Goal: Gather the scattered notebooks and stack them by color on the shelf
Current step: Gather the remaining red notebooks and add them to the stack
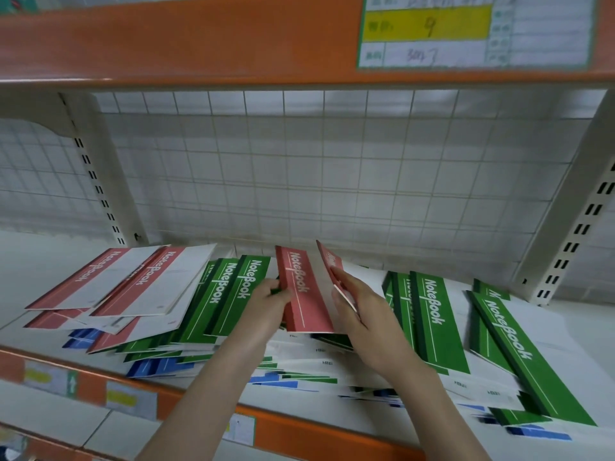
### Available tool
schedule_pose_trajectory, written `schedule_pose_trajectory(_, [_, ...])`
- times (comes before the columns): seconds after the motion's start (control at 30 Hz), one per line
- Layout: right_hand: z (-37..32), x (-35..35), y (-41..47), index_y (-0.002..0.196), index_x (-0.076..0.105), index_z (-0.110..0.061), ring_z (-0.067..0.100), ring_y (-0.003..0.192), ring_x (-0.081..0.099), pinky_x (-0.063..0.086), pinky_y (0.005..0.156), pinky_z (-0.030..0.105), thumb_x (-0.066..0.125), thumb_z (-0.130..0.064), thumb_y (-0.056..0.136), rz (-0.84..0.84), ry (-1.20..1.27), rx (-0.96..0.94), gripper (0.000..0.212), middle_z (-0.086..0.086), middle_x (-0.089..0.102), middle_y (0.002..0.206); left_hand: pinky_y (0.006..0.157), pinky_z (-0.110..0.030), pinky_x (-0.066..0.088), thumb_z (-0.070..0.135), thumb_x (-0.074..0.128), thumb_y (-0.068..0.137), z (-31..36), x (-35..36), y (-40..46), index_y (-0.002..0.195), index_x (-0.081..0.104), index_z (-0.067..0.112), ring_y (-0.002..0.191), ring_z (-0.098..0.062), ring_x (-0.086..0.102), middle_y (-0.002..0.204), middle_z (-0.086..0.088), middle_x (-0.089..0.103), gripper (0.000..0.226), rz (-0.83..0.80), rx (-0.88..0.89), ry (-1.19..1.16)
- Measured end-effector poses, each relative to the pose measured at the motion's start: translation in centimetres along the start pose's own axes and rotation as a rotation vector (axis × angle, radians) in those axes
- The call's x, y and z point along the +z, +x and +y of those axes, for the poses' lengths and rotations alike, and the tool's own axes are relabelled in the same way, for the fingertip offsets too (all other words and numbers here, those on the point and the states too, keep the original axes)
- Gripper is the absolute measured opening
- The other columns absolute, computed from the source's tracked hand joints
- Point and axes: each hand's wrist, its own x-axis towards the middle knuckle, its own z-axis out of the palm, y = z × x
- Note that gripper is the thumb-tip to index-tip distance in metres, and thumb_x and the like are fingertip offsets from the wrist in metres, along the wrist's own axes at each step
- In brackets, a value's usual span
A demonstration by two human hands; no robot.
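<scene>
On shelf (332,424): L hand (271,302) + R hand (357,306) grip 2 glossy red notebooks (304,291).

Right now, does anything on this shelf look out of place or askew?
Yes. The notebooks are mixed: blue notebooks lie buried under fanned green notebooks, and red notebooks sit skewed at far left. The left hand and right hand each hold a red notebook tilted up.

We cannot read the handwriting on the blurred label (472,31) up on the orange beam. The blue notebooks (159,366) lie mostly buried under green ones (229,294) (only corners show). The left hand (266,304) hides part of a red notebook (304,291).
</scene>
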Motion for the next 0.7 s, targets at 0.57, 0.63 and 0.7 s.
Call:
schedule_pose_trajectory(0.57, [-5.6, 7.9, 0.0, 0.152, 0.014, -0.025, 0.010, 0.144, 0.016, 0.016, 0.118, 0.038, 0.012, -0.075, 0.082, -0.280, -0.417, -0.072, 0.086, -0.005, 0.017, 0.158, 0.056, -0.030, 0.055, 0.034, 0.058, 0.092, -1.5, -6.7, -1.3, 0.112, 0.060, 0.026, 0.078, -0.020, 0.072, 0.091, -0.003, 0.074, 0.021, -0.041, -0.092, -0.251])
schedule_pose_trajectory(0.63, [-5.8, 8.3, 0.0, 0.152, 0.012, -0.024, 0.009, 0.145, 0.012, 0.014, 0.119, 0.038, 0.018, -0.074, 0.085, -0.296, -0.461, -0.080, 0.084, -0.006, 0.014, 0.159, 0.056, -0.029, 0.053, 0.014, 0.059, 0.091, -1.5, -7.3, -1.7, 0.123, 0.057, 0.017, 0.079, -0.022, 0.071, 0.097, -0.009, 0.072, 0.032, -0.064, -0.101, -0.272])
schedule_pose_trajectory(0.7, [-6.0, 8.6, 0.2, 0.153, 0.010, -0.023, 0.009, 0.146, 0.010, 0.014, 0.119, 0.037, 0.032, -0.063, 0.091, -0.297, -0.502, -0.100, 0.076, -0.006, 0.012, 0.159, 0.054, -0.028, 0.053, 0.002, 0.055, 0.090, -1.4, -7.9, -2.2, 0.126, 0.057, 0.010, 0.077, -0.023, 0.070, 0.100, -0.014, 0.071, 0.036, -0.092, -0.085, -0.318])
